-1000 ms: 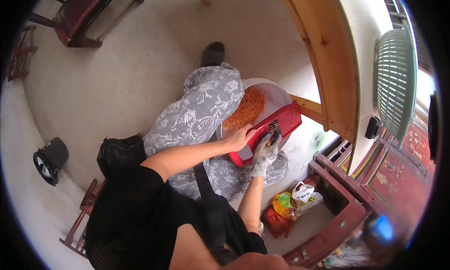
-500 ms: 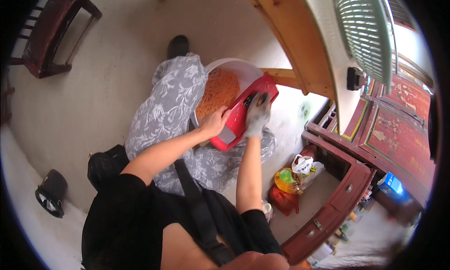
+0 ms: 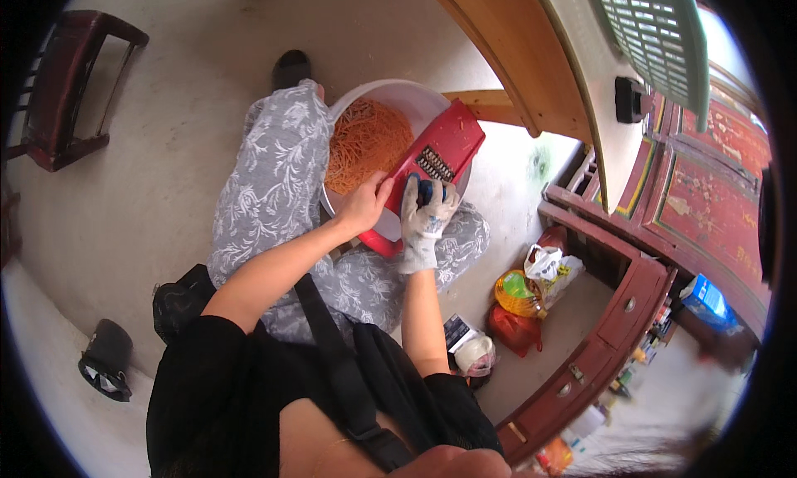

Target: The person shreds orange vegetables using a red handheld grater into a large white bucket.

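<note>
A red plastic grater (image 3: 455, 139) with a metal blade section leans aslant over a white tub (image 3: 398, 89). Inside the tub lies a heap of orange shreds (image 3: 365, 146). My bare left hand (image 3: 362, 206) grips the near left edge of the grater. My right hand (image 3: 427, 217), in a whitish knitted glove, is curled on the grater's face just below the blades. Something dark blue shows at its fingertips; I cannot tell whether it is a held piece or part of the glove. The tub stands between my legs, in grey patterned trousers (image 3: 278, 175).
A wooden table leg (image 3: 490, 104) stands beyond the tub, with a pale green basket (image 3: 656, 46) above right. Bags (image 3: 515, 324) lie by a red drawer cabinet (image 3: 610, 333) at right. A dark wooden chair (image 3: 70, 88) stands far left, a black bin (image 3: 106, 353) lower left.
My right hand has slid down along the grater toward me, so the blades now show. My left hand keeps its hold. The whole view has shifted a little.
</note>
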Demonstrator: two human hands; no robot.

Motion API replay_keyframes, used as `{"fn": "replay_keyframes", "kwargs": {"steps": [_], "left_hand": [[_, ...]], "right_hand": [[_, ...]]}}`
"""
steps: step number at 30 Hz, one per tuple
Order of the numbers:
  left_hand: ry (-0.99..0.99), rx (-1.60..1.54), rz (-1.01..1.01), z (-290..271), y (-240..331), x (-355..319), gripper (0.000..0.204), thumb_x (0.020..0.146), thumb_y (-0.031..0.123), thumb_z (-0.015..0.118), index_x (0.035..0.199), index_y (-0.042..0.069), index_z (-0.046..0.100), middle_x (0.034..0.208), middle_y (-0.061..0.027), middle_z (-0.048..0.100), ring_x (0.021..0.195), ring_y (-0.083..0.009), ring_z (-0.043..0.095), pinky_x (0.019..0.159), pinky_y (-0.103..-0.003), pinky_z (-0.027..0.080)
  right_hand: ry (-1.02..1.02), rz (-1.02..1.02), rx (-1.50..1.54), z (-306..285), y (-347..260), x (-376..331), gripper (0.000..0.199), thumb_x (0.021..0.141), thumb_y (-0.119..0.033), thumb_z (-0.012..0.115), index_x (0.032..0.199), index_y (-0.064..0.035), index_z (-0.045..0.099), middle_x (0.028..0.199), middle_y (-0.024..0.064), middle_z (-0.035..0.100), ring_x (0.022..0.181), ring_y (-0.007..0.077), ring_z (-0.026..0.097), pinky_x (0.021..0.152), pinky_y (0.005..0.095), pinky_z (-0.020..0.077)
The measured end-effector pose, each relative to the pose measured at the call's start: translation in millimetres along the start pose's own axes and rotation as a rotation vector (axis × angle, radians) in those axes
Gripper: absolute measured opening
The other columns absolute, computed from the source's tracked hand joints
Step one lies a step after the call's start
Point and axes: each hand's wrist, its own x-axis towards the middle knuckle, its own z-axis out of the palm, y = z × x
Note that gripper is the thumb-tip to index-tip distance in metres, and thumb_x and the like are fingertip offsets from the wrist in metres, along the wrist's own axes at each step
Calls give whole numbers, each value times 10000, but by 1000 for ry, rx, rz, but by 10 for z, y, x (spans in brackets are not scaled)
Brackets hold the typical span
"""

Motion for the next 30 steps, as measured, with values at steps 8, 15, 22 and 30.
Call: {"fn": "replay_keyframes", "kwargs": {"steps": [8,15,22,30], "left_hand": [[-15,-31,1,-37,52,9,375,960,287,420,1117,-42,508,953,-235,614,909,-348,609,780,-379,462],[-38,-12,-19,-76,67,-44,363,961,286,415,1133,-23,493,942,-235,606,897,-360,602,763,-388,457],[-69,-8,-29,-96,115,-48,361,959,296,415,1127,-13,497,956,-243,603,899,-393,589,760,-400,457],[53,1,47,37,-30,-32,357,962,287,410,1105,-23,512,904,-260,604,886,-409,592,730,-431,457]], "right_hand": [[124,50,-31,364,226,180,232,778,-249,661,855,-38,603,925,175,574,875,361,519,787,461,399],[126,144,-16,386,429,309,277,805,-244,656,925,4,619,959,224,582,861,386,570,763,447,471],[-181,6,-388,323,504,246,324,782,-247,686,996,-11,628,1050,243,583,978,400,563,854,431,470],[3,408,-109,386,169,274,246,800,-188,636,946,10,629,1023,241,609,945,384,589,857,432,466]]}}
